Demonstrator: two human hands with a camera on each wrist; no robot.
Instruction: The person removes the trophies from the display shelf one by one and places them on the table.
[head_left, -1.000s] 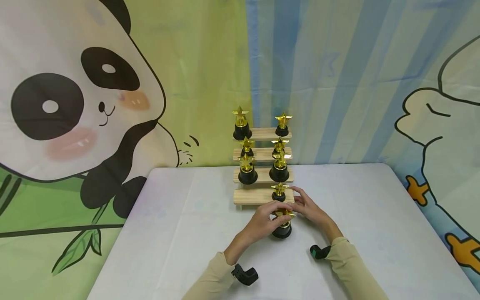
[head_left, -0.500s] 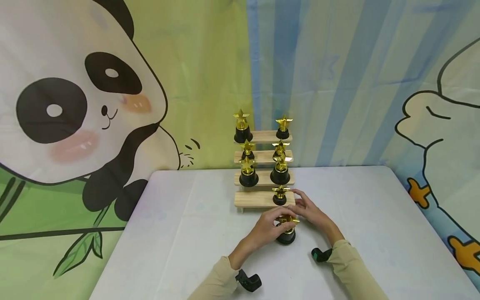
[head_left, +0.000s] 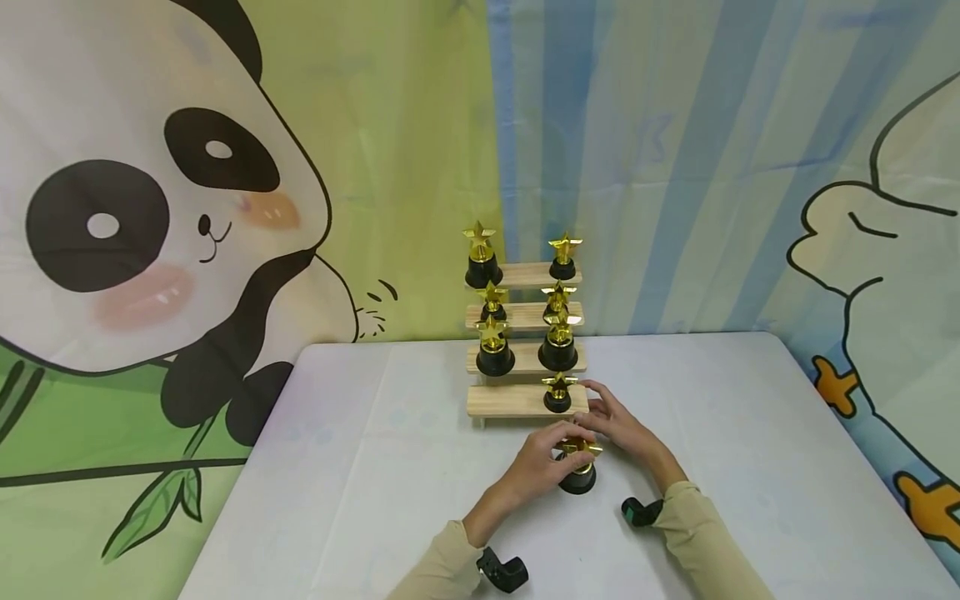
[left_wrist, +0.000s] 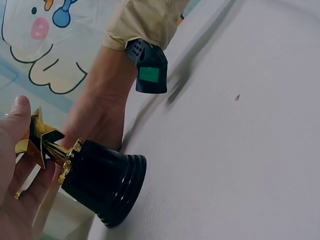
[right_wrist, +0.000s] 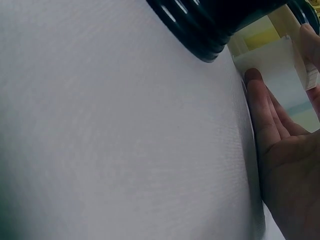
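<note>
Left hand (head_left: 542,465) grasps the gold star top of a small trophy (head_left: 578,467), thumb and fingers curled around the star; the left wrist view shows the thumb against the star (left_wrist: 37,137) and the black base (left_wrist: 102,182). The trophy stands on the white table (head_left: 375,483), just in front of the lowest step of a wooden stepped shelf (head_left: 510,400), base on the tabletop. Right hand (head_left: 618,427) lies just beside the trophy on its right, fingers relaxed and fairly straight, gripping nothing, palm side on the table in the right wrist view (right_wrist: 285,165); whether the fingertips touch the star cannot be told. Seven more star trophies stand on the shelf, nearest one (head_left: 558,392) on the bottom step at right. Panda backdrop (head_left: 150,217) hangs behind the table.
</note>
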